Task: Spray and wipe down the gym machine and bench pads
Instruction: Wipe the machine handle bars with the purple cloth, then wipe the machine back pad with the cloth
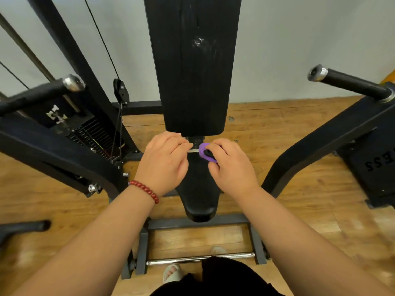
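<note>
**Drawing a strip from the purple item, over the seat**

Nearest the person, both forearms reach forward, with a red bracelet (145, 190) on the left wrist. The left hand (163, 161) is curled, thumb and fingers pinching a pale strip (193, 150). Just to its right, the right hand (230, 165) is closed round a purple item (204, 153) with a dark centre. The strip runs between the hands, which are close together. I cannot tell what the purple item is, and no spray bottle or cloth is plainly in view.

Directly under the hands lies the seat (199, 189), black and narrow. Just beyond the fingertips rises the backrest (192, 71), with a pale smear well above the hands. Far out on either side stand the left grip (42, 92) and the right grip (346, 82).

This looks like preparation, and neither pad looks wiped yet. To do it well, hold the right hand steady as the anchor. Let the left hand pull the strip straight toward its own side, without twisting. Keep both hands over the seat, so anything dropped lands there. For the wiping, the smeared backrest is probably the place to start, working down to the seat and leaving the grips till last.
</note>
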